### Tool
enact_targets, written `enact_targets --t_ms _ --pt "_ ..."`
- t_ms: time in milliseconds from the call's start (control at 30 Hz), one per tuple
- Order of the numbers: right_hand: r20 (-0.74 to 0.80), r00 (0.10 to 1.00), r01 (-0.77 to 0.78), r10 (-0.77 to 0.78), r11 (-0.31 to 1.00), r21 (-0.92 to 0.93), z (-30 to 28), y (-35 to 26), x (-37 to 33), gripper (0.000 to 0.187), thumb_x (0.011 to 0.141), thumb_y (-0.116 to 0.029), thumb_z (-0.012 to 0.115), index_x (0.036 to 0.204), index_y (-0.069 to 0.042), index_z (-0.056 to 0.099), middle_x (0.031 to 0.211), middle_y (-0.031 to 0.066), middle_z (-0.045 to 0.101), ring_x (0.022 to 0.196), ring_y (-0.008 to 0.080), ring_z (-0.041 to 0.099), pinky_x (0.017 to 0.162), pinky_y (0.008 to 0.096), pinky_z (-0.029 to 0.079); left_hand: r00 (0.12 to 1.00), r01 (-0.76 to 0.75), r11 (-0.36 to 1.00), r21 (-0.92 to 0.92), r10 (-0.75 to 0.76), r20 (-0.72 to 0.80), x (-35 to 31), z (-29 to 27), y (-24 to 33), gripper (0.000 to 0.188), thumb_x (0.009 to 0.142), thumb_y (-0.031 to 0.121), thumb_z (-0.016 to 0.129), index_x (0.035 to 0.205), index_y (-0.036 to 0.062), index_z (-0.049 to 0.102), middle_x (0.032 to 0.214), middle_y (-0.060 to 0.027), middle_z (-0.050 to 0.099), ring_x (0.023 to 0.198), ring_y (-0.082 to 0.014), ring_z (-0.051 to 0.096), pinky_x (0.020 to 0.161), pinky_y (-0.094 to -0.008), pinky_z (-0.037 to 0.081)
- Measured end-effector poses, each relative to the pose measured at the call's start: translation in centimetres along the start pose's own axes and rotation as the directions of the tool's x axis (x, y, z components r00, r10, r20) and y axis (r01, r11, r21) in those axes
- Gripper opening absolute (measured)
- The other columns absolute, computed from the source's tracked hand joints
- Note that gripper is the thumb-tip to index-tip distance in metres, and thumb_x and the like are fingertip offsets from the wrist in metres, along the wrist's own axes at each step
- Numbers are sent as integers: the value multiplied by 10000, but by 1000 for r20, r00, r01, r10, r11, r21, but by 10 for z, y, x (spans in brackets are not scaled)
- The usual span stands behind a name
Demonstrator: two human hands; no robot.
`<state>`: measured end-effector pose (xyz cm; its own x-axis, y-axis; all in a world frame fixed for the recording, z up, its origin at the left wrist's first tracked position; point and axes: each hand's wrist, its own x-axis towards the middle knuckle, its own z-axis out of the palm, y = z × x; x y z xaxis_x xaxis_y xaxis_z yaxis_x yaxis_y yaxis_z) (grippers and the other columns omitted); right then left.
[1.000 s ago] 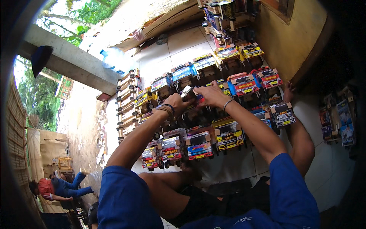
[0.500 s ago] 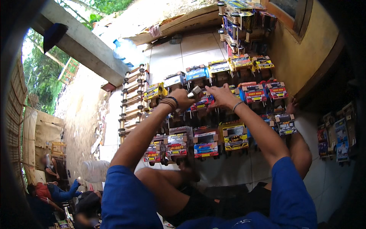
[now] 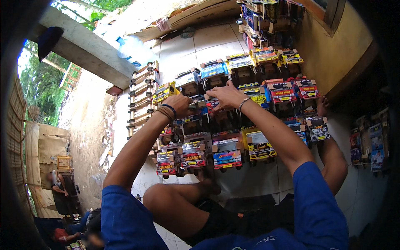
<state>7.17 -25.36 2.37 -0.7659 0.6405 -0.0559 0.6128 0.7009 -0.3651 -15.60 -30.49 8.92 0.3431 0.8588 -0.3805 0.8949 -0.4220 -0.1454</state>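
I sit on a white tiled floor (image 3: 183, 46) with many small colourful cardboard toy trucks lined up in rows before me. My left hand (image 3: 180, 105), with dark bands at the wrist, and my right hand (image 3: 225, 95) meet over one toy truck (image 3: 201, 104) in the middle row. Both hands grip it, fingers curled around its body. Nearest rows hold a red truck (image 3: 192, 156), a blue one (image 3: 227, 156) and a yellow one (image 3: 259, 146). My bare knees are folded under my arms.
A row of plain wooden truck frames with wheels (image 3: 139, 96) lies at the left. More toy trucks are stacked at the back (image 3: 262, 16) and at the right (image 3: 371, 146). An ochre wall (image 3: 337, 50) stands at the right. People sit lower left (image 3: 58, 187).
The view has shifted a little; my two hands stay together on the toy truck in the middle row. The people at lower left have changed position.
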Motion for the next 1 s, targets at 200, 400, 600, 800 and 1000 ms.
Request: enact_targets --t_ms 200,400,600,800,1000 --pt "2 999 37 -37 998 49 1 2 -2 741 642 -628 803 1225 -227 584 1151 47 664 1125 251 613 887 462 319 999 17 992 -122 -14 31 4 -1 0 677 809 709 608 923 52 727 812 -213 700 781 -381 693 749 -485 560" --pt "-117 993 53 -33 984 168 13 10 -2 640 593 -622 830 1072 -255 617 1025 31 694 1044 279 644 833 476 324 996 22 993 -118 -12 84 4 -10 1 650 813 711 605 1007 103 731 812 -220 697 796 -388 686 755 -483 546" --pt "-149 989 39 -10 980 196 20 12 -1 666 571 -632 838 1082 -262 624 1052 24 692 1046 281 640 799 454 315 1000 -12 986 -166 15 15 1 -9 0 634 818 668 639 944 52 722 732 -224 673 694 -381 672 684 -473 536" --pt "37 999 -20 13 982 186 7 10 -1 889 588 -664 812 1348 -272 570 1326 35 612 1221 236 558 881 424 308 999 -31 986 -165 26 -33 5 -1 -4 632 821 648 650 870 22 714 686 -225 659 637 -374 665 634 -463 531" --pt "19 999 -30 26 980 195 9 10 -1 878 583 -662 815 1340 -285 577 1333 35 609 1215 236 562 887 426 294 998 -56 985 -164 52 -29 11 -1 -6 635 813 659 649 884 31 713 671 -208 655 619 -372 654 612 -471 520"
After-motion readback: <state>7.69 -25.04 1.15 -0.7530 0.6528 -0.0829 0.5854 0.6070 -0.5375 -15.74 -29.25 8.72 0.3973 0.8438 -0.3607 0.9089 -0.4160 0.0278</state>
